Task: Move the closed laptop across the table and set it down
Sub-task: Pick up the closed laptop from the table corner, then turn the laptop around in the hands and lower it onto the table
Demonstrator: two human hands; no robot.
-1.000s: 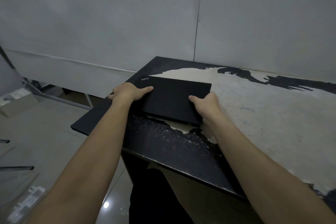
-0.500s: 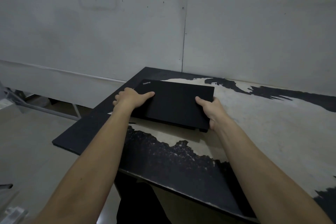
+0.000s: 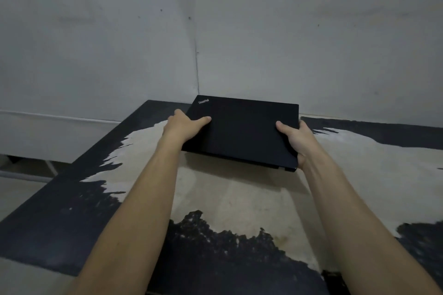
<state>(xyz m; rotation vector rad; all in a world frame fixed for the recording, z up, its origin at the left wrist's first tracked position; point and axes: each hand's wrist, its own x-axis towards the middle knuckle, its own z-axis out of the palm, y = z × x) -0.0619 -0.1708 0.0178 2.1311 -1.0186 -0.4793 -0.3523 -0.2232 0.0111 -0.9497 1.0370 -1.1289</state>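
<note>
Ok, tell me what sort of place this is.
Probably a bare workshop or storage room, not a tidy office. The table has its black surface worn away in big pale patches, the wall is plain grey panelling with small holes, and nothing but the closed laptop is on it.

A pale grey wall with a vertical seam and small dark marks; bare floor at lower left.
</note>
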